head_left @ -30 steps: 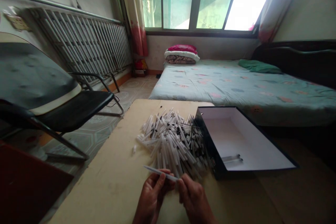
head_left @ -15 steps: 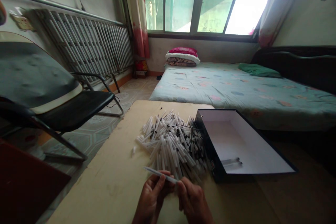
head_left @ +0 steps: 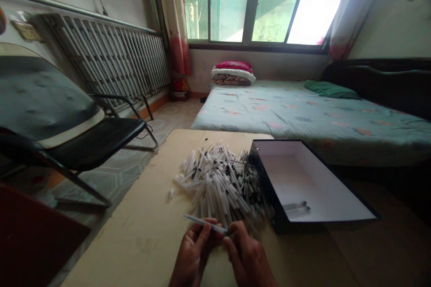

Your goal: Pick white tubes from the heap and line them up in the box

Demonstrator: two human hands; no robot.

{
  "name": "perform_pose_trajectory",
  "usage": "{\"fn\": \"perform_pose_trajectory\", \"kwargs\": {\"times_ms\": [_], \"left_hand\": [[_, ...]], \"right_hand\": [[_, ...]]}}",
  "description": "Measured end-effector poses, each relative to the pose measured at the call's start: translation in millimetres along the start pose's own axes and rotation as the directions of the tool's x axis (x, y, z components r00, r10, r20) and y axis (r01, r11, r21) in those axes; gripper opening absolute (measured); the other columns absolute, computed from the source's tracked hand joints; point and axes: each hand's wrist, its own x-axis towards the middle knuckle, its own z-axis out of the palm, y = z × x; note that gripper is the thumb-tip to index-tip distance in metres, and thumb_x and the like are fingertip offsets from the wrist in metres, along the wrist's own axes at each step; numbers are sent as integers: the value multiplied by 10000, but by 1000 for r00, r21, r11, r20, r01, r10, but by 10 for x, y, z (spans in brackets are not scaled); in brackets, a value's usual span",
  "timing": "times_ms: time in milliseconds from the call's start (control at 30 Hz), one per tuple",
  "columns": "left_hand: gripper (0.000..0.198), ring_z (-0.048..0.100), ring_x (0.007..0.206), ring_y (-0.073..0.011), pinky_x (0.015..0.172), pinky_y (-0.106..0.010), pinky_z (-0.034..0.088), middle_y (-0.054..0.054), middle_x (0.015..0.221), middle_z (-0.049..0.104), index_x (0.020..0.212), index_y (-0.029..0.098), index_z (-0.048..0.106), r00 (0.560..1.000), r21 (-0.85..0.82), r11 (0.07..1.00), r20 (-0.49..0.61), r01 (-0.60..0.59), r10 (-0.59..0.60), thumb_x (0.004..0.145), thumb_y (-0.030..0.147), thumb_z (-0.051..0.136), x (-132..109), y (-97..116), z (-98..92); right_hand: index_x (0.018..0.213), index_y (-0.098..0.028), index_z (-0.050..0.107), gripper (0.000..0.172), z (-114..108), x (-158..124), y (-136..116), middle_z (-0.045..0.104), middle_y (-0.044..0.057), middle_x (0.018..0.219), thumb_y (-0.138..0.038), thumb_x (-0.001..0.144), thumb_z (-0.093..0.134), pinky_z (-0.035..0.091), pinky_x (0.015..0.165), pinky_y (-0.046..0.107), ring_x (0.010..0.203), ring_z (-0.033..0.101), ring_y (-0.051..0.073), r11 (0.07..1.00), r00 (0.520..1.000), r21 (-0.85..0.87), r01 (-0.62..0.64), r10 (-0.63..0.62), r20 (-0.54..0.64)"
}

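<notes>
A slim whitish pen (head_left: 206, 223) slants across the front of the table, its thin end pointing left. Thumb and fingers of my left hand (head_left: 195, 244) pinch it around the middle. At its right end my right hand (head_left: 247, 249) is closed, thumb and forefinger at a small dark end piece (head_left: 228, 233). Just beyond my hands lies a large heap of white pen parts (head_left: 215, 188), with dark bits mixed in. Right of the heap stands an open box (head_left: 332, 179), dark outside and white inside, with a couple of dark-tipped pens (head_left: 296, 206) in it.
The pale tabletop (head_left: 141, 215) holds the heap and box. A small white piece (head_left: 171, 193) and a dark bit (head_left: 206, 139) lie apart from the heap. A bed (head_left: 269, 107) adjoins the table's far side; a black chair (head_left: 101, 139) stands at left.
My right thumb and fingers have shifted at the pen's right end, and the dark end piece now shows between them. My left hand keeps its hold on the pen.
</notes>
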Motion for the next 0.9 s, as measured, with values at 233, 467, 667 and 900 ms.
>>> {"fn": "perform_pose_trajectory", "kwargs": {"times_ms": [233, 467, 667, 900], "left_hand": [[226, 656, 657, -170, 674, -278, 512, -88, 721, 725, 809, 124, 687, 1000, 31, 1000, 16, -5, 5, 653, 272, 756, -13, -9, -26], [226, 663, 691, -178, 706, -292, 510, -91, 757, 728, 819, 127, 681, 1000, 31, 1000, 0, 0, 0, 657, 266, 755, -7, -23, -48], [242, 646, 647, -171, 673, -291, 508, -87, 704, 715, 801, 121, 688, 1000, 74, 997, 13, -20, 20, 642, 288, 762, -14, -19, -51], [236, 644, 656, -165, 677, -288, 502, -76, 716, 716, 814, 129, 681, 999, 70, 997, 32, -41, 39, 666, 301, 744, 7, -39, -73]], "right_hand": [[639, -220, 418, 410, 28, -30, 24, 497, -45, 418, -402, 965, 249, 301, 403, 168, 354, 497, 91, 990, 989, 82, -115, 107, 104], [799, -219, 460, 303, 35, -46, 35, 530, -40, 500, -420, 946, 288, 318, 426, 179, 409, 527, 109, 998, 997, 42, -56, 53, 60], [672, -221, 411, 389, 87, -67, 41, 489, -53, 419, -439, 956, 260, 307, 393, 162, 344, 477, 84, 975, 982, 155, -160, 142, 125], [758, -215, 467, 358, 54, -61, 67, 550, -25, 495, -429, 956, 258, 325, 448, 184, 427, 541, 109, 996, 991, 39, -81, 76, 114]]}}
